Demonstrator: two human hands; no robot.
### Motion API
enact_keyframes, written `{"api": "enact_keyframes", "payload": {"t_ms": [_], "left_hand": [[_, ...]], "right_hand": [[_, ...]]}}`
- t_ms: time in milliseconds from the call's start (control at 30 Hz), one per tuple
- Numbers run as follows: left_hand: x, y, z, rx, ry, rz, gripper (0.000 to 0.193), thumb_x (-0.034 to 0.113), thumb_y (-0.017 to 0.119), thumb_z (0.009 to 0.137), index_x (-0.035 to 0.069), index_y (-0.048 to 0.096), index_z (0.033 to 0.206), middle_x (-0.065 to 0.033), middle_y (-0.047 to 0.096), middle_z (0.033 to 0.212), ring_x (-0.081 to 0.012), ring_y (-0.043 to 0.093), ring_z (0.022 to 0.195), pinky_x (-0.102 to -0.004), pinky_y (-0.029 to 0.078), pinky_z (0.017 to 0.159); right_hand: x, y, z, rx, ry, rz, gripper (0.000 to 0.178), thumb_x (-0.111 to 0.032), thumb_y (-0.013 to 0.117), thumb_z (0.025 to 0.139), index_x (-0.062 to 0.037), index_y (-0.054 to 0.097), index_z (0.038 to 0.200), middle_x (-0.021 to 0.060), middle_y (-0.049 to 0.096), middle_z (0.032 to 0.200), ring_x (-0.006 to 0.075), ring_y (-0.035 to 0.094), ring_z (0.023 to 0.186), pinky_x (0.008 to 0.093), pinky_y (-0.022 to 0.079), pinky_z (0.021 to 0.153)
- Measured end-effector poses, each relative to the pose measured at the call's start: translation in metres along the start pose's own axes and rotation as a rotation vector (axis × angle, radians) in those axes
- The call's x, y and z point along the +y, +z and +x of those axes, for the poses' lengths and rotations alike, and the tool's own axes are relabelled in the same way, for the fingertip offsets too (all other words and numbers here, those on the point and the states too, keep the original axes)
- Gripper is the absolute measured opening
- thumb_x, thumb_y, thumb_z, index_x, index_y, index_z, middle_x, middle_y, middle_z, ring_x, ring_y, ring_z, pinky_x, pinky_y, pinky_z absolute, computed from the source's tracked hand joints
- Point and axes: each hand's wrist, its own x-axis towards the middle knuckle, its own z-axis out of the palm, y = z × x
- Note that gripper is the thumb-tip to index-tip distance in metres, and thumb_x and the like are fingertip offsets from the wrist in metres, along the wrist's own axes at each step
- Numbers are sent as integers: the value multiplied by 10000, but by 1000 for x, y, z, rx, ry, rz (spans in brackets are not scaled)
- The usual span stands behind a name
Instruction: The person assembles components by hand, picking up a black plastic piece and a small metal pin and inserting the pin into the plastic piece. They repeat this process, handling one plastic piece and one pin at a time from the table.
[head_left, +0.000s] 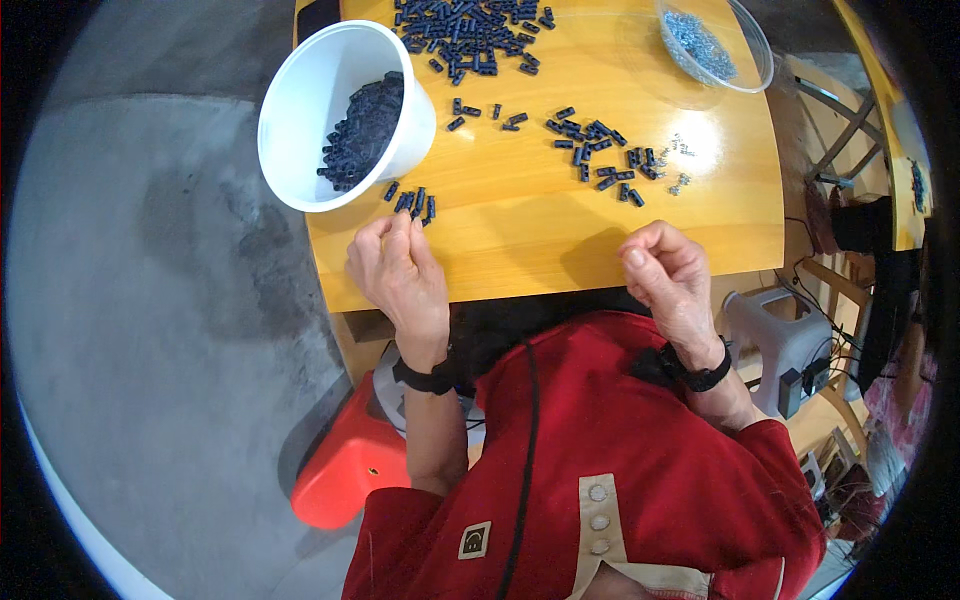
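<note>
My left hand (pixel 402 278) is at the left of the table with its fingers drawn together. Its fingertips meet a small cluster of short black plastic pieces (pixel 428 208); whether one is pinched in them I cannot make out. My right hand (pixel 672 278) hovers over the front edge of the table, thumb and forefinger pressed together; anything between them is too small to tell. Beyond it lies a loose group of black pieces (pixel 590 138), with a few tiny shiny metal parts (pixel 682 150) to its right.
A white bucket (pixel 298 105), tipped toward me and partly filled with black pieces, stands at the table's left edge. A large heap of black pieces (pixel 465 30) lies at the back. A clear bowl (pixel 764 62) of small metal parts sits far right. A red stool (pixel 350 465) stands at left.
</note>
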Motion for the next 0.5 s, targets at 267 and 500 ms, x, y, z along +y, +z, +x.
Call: {"api": "enact_keyframes", "payload": {"t_ms": [267,500], "left_hand": [[-9,11,3,-74,-10,43,119,116,708,824,34,724,908,-92,629,914,-269,592,891,-392,437,807],[-8,11,4,-56,-17,51,144,125,709,837,25,729,939,-80,635,925,-254,600,904,-384,443,802]], "right_hand": [[4,-9,5,330,-272,-234,102,-88,694,907,-33,617,867,-60,571,744,21,481,660,181,394,608],[-3,-10,19,418,-463,-840,99,-73,739,833,-10,676,877,69,611,706,131,565,599,267,458,530]]}}
